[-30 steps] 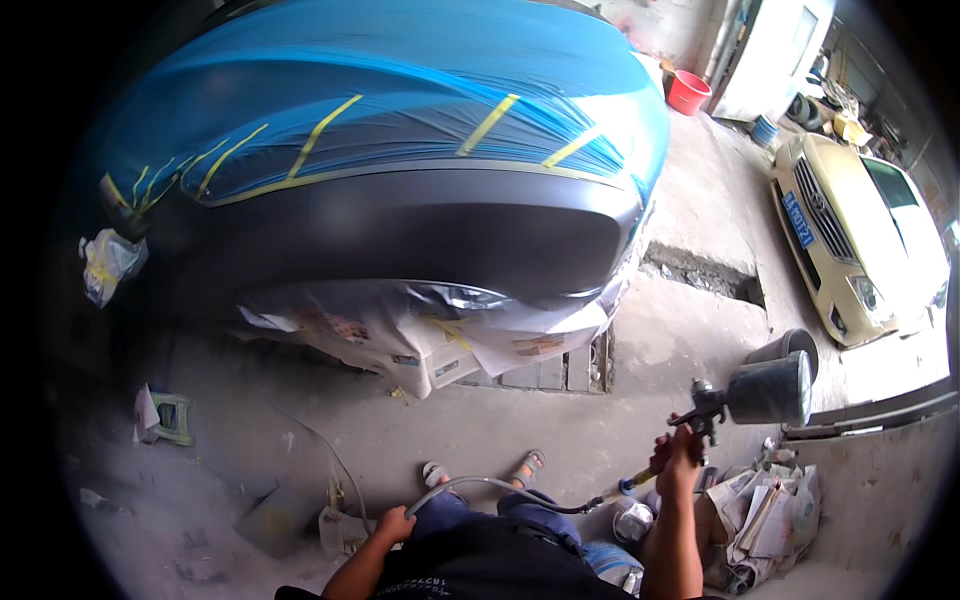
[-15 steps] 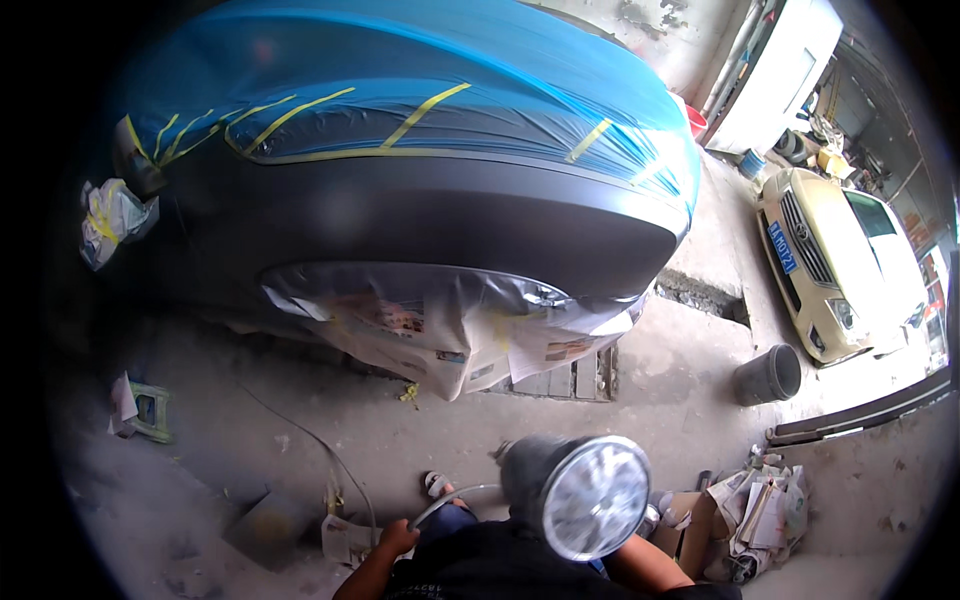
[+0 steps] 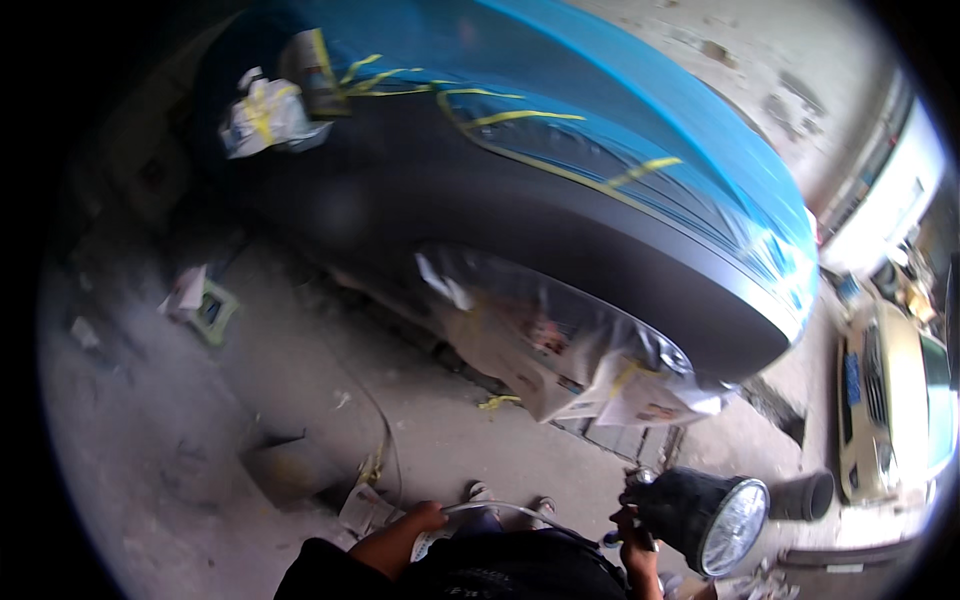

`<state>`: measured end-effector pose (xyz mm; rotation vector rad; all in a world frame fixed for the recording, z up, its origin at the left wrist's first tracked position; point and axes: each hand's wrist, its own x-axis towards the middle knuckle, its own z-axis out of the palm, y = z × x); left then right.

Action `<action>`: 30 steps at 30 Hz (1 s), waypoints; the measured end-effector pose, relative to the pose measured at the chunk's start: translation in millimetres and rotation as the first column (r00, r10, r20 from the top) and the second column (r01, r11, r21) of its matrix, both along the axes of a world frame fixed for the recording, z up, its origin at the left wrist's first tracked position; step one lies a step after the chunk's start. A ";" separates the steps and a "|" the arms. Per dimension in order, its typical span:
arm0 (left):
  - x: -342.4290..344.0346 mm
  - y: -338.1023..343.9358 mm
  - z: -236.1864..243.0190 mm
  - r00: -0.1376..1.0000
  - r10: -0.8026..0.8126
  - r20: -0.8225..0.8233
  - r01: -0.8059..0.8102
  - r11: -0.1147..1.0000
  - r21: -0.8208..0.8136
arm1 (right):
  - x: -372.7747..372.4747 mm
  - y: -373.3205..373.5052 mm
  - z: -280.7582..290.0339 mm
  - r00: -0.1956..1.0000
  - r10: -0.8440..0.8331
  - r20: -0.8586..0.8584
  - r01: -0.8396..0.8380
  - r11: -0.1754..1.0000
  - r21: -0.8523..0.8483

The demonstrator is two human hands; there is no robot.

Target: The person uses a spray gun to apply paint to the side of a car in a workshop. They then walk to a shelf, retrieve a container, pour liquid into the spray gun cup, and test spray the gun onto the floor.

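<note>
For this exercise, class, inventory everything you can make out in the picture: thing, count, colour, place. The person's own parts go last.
Masked car: one, dark grey, top centre
Sheeting: one expanse, blue, over its upper part
Tape: several strips, yellow, on the sheeting
Paper covering: pale, below the dark panel
Wrapped bundle: one, white, upper left
Stool-like frame: one, pale green, left floor
Flat panel: one, dark, lower-left floor
Second car: one, beige, right
Bucket: one, dark grey, lower right
Clutter: mixed, far right, too blurred to count
Spray gun: one, dark cup, right hand
Hose: one, grey, left hand
Left hand: one, bottom centre
Right hand: one, lower right
</note>
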<state>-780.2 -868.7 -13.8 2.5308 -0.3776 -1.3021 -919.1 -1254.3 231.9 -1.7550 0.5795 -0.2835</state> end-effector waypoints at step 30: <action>87.3 232.1 137.0 0.648 0.549 0.528 -0.532 0.822 -0.203 | 268.2 235.9 21.3 0.591 0.801 -0.091 -0.793 0.557 -0.246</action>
